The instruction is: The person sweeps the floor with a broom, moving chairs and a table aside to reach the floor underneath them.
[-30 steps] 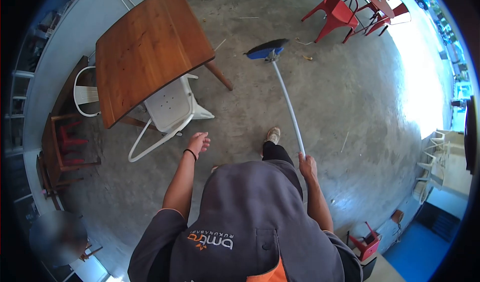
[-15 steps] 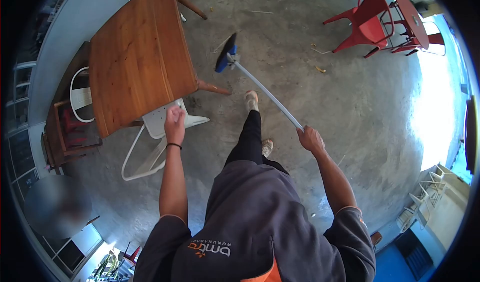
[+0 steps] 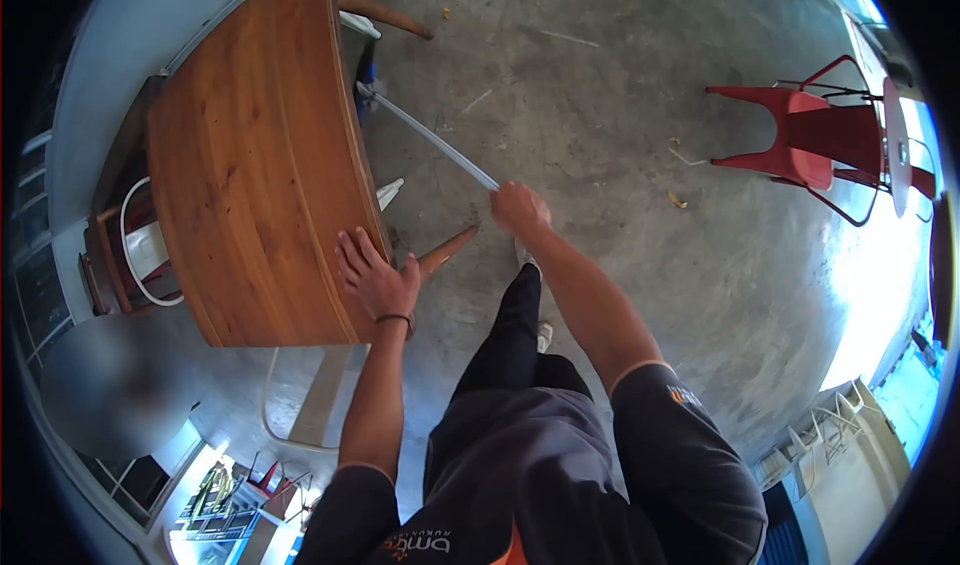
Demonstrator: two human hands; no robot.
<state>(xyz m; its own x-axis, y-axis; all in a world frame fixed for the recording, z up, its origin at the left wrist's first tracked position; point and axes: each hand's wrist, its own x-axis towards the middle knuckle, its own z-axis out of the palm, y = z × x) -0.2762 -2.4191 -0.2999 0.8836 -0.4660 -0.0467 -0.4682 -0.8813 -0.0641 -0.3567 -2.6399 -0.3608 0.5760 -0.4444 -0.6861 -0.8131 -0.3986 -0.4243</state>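
Note:
My right hand is wrapped around the pale handle of a broom. Its blue and dark head reaches the floor beside the table's long edge, and the table partly hides it. With fingers spread, my left hand lies over the near corner of the wooden table, palm down, and appears to rest on the top. A table leg sticks out close to that hand.
White chairs are tucked around the table. Red metal chairs stand by a round table at right. Bits of litter lie on the concrete floor. More white chairs are at lower right.
The broom head has swung left, to the table's edge, and my right hand has moved forward and left with the handle. My left hand has come down onto the table corner, fingers spreading.

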